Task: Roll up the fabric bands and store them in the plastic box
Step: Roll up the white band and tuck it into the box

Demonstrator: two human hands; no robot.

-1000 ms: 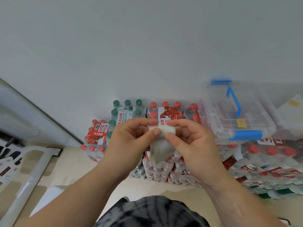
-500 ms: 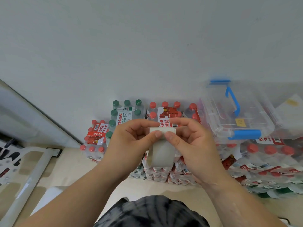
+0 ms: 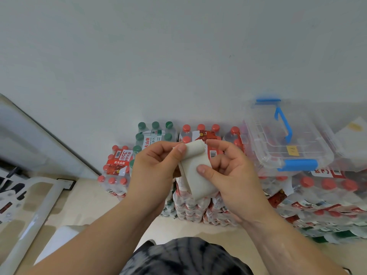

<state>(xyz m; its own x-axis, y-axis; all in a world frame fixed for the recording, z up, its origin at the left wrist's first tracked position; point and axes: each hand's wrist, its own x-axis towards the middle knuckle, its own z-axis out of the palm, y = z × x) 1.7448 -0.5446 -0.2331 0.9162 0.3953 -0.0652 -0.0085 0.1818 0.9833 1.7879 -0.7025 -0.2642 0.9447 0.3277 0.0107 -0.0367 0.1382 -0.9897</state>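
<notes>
above the lap, left hand [image 3: 156, 169] pinches the fabric band [image 3: 195, 175] at its rolled top; right hand [image 3: 235, 175] pinches the strip; fingertips hidden behind

A dark garment [image 3: 184, 257] mottled in black and grey tie-dye streaks is worn directly below the grip, while the left hand [image 3: 155, 171] and right hand [image 3: 234, 175] are shown bare along the forearms [image 3: 89, 235], with thumbnails [image 3: 201, 169] cut short.

Storeroom: shrink-wrapped bottled-water packs [image 3: 200, 139] stacked on floor against bare wall [image 3: 178, 56]
</notes>
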